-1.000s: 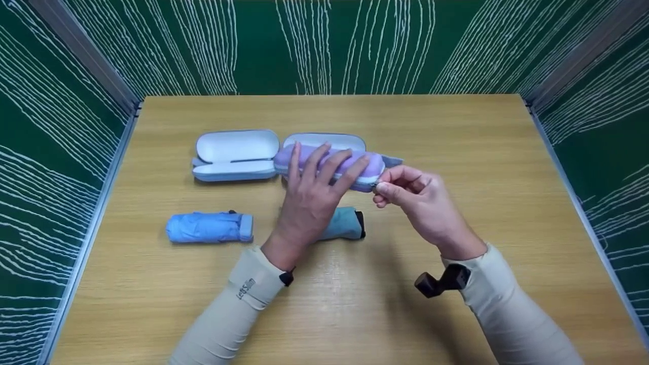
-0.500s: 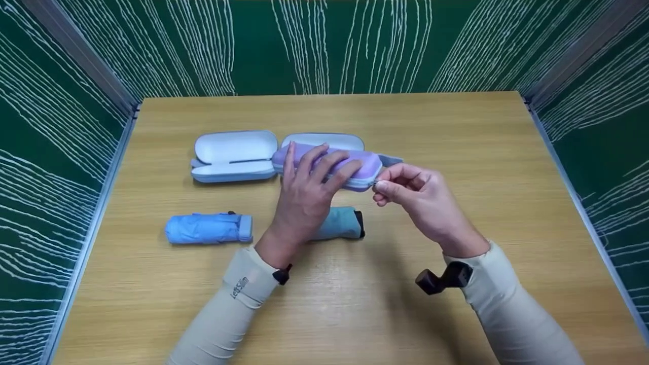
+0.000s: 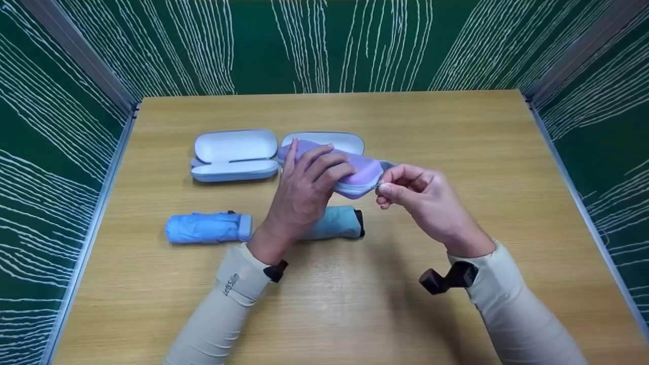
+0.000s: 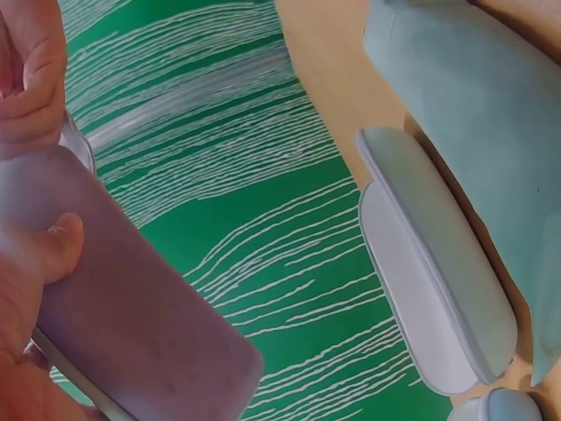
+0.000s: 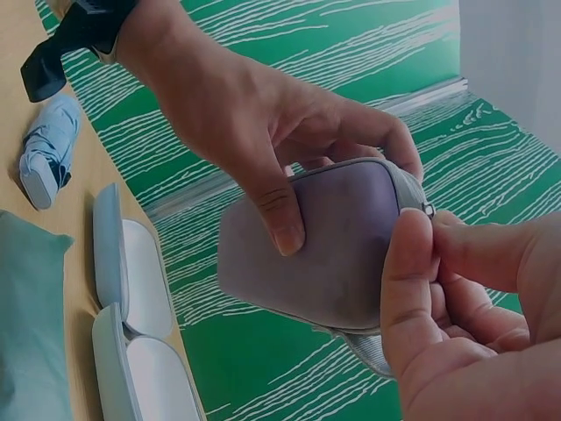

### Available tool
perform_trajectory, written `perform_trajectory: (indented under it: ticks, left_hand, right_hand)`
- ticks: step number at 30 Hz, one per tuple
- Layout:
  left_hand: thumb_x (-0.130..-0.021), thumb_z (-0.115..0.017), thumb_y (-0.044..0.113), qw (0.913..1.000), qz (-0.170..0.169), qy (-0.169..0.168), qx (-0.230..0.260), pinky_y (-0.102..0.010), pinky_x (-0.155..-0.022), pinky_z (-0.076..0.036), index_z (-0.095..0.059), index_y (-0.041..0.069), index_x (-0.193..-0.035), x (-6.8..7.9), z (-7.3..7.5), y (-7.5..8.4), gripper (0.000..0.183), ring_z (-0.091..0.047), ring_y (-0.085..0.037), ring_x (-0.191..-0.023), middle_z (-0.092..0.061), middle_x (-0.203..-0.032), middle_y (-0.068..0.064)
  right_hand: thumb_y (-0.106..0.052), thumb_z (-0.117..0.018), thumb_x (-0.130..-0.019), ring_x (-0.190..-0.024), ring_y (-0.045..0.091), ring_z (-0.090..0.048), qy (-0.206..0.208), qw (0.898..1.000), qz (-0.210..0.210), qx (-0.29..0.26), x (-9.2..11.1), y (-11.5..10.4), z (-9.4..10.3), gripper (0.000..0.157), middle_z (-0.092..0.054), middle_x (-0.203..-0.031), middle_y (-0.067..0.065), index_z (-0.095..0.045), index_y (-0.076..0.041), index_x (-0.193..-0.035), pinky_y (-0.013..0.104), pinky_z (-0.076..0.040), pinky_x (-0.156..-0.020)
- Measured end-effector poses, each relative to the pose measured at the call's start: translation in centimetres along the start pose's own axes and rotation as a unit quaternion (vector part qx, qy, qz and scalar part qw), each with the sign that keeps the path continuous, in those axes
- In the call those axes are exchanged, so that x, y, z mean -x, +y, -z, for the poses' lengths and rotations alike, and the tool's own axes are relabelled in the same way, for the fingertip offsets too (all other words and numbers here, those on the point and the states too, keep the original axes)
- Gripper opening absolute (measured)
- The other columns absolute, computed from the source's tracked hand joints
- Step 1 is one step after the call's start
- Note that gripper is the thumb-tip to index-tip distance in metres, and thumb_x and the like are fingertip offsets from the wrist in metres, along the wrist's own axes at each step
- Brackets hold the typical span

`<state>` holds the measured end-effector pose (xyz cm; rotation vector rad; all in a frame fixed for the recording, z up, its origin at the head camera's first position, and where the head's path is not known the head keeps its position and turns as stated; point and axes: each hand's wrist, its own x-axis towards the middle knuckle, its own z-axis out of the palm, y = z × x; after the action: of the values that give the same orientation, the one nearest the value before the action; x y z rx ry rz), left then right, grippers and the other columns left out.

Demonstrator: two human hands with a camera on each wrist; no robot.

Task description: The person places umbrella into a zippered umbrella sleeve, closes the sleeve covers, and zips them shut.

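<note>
Toward the counter's (image 3: 345, 314) twelve o'clock, your left hand (image 3: 302, 195) grips the purple case (image 3: 365, 170); your right hand (image 3: 428, 205) pinches its zip pull (image 5: 429, 210). That case looks closed; two others (image 3: 236, 144), nine and twelve o'clock of it, stand open.

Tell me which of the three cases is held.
The purple case, gripped in the left hand, the right hand at its end; the other two cases lie open on the table.
</note>
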<state>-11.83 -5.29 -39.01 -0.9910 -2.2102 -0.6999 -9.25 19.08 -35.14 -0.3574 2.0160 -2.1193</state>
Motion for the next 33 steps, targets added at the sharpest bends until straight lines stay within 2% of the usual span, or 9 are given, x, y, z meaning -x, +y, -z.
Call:
perform_trajectory:
  ticks: [7, 10, 12, 14, 16, 19, 22, 25, 33]
  left_hand:
    - [-0.094, -0.067, -0.007, 0.9982, -0.017, 0.007, 0.057, -0.072, -0.115, -0.019, -0.04, 0.024, -0.132, 0.1, 0.2, -0.3, 0.056, -0.047, -0.03, -0.139, -0.056, -0.136, -0.004]
    - [-0.093, -0.067, -0.008, 0.9969, -0.016, 0.001, 0.077, -0.071, -0.116, -0.019, -0.04, 0.024, -0.131, 0.0, 0.3, -0.4, 0.056, -0.047, -0.03, -0.139, -0.056, -0.136, -0.005]
    - [-0.093, -0.07, -0.005, 0.9975, -0.013, 0.001, 0.069, -0.067, -0.117, -0.022, -0.04, 0.022, -0.13, 0.0, 0.4, -0.4, 0.055, -0.048, -0.03, -0.138, -0.057, -0.135, -0.004]
    - [-0.093, -0.073, 0.001, 0.9988, -0.012, 0.004, 0.047, -0.06, -0.115, -0.03, -0.041, 0.021, -0.13, -0.1, 0.4, -0.2, 0.052, -0.05, -0.03, -0.134, -0.059, -0.135, -0.004]
    - [-0.095, -0.075, 0.007, 0.9997, -0.017, 0.009, 0.015, -0.053, -0.109, -0.038, -0.042, 0.019, -0.131, -0.1, 0.3, 0.0, 0.05, -0.053, -0.03, -0.129, -0.06, -0.134, -0.004]
    - [-0.099, -0.071, 0.014, 0.9994, -0.027, 0.006, -0.021, -0.046, -0.102, -0.044, -0.046, 0.018, -0.136, 0.0, 0.2, 0.6, 0.045, -0.054, -0.031, -0.124, -0.061, -0.134, -0.005]
    - [-0.102, -0.066, 0.016, 0.9983, -0.033, -0.014, -0.045, -0.043, -0.103, -0.046, -0.051, 0.019, -0.142, -0.1, 0.2, 1.3, 0.044, -0.053, -0.031, -0.123, -0.06, -0.136, -0.006]
    - [-0.101, -0.067, 0.014, 0.9976, -0.034, -0.033, -0.05, -0.043, -0.104, -0.047, -0.054, 0.02, -0.145, -0.3, 0.3, 1.6, 0.046, -0.053, -0.03, -0.123, -0.059, -0.138, -0.006]
    - [-0.096, -0.073, 0.008, 0.999, -0.02, -0.032, -0.024, -0.038, -0.111, -0.043, -0.051, 0.02, -0.14, -0.1, 0.3, 1.3, 0.05, -0.054, -0.028, -0.126, -0.058, -0.137, -0.006]
  right_hand:
    - [0.002, -0.066, -0.099, -0.08, 0.022, -0.064, 0.0, 1.0, 0.004, -0.012, 0.3, -0.1, 0.6, 0.016, -0.064, -0.092, 0.019, -0.06, 0.016, -0.102, 0.033, -0.059, -0.081]
    - [0.002, -0.066, -0.099, -0.08, 0.021, -0.064, -0.015, 1.0, 0.011, -0.024, 0.4, -0.1, 0.7, 0.015, -0.064, -0.093, 0.016, -0.059, 0.016, -0.102, 0.032, -0.059, -0.08]
    - [0.004, -0.064, -0.099, -0.08, 0.02, -0.064, -0.03, 0.999, 0.017, -0.031, 0.4, 0.1, 0.6, 0.013, -0.064, -0.093, 0.014, -0.059, 0.016, -0.101, 0.031, -0.059, -0.08]
    - [0.005, -0.064, -0.099, -0.079, 0.019, -0.064, -0.044, 0.998, 0.022, -0.036, 0.4, 0.4, 0.5, 0.011, -0.064, -0.092, 0.012, -0.059, 0.016, -0.1, 0.031, -0.059, -0.079]
    - [0.005, -0.064, -0.099, -0.078, 0.018, -0.065, -0.053, 0.998, 0.026, -0.031, 0.4, 0.7, 0.3, 0.011, -0.064, -0.091, 0.012, -0.06, 0.015, -0.099, 0.031, -0.059, -0.079]
    - [0.001, -0.066, -0.099, -0.077, 0.018, -0.065, -0.054, 0.998, 0.031, -0.019, 0.3, 1.1, 0.1, 0.014, -0.064, -0.091, 0.013, -0.061, 0.014, -0.098, 0.032, -0.059, -0.079]
    - [-0.004, -0.07, -0.098, -0.076, 0.019, -0.065, -0.045, 0.998, 0.039, -0.016, 0.2, 1.4, -0.2, 0.02, -0.063, -0.09, 0.015, -0.061, 0.014, -0.098, 0.033, -0.059, -0.078]
    - [-0.006, -0.071, -0.097, -0.077, 0.02, -0.065, -0.035, 0.998, 0.04, -0.017, 0.1, 1.5, -0.4, 0.023, -0.064, -0.09, 0.016, -0.061, 0.015, -0.098, 0.034, -0.06, -0.078]
    - [0.002, -0.067, -0.098, -0.078, 0.021, -0.066, 0.007, 1.0, 0.01, -0.005, 0.2, 0.9, -0.2, 0.013, -0.066, -0.091, 0.018, -0.064, 0.014, -0.1, 0.035, -0.06, -0.081]
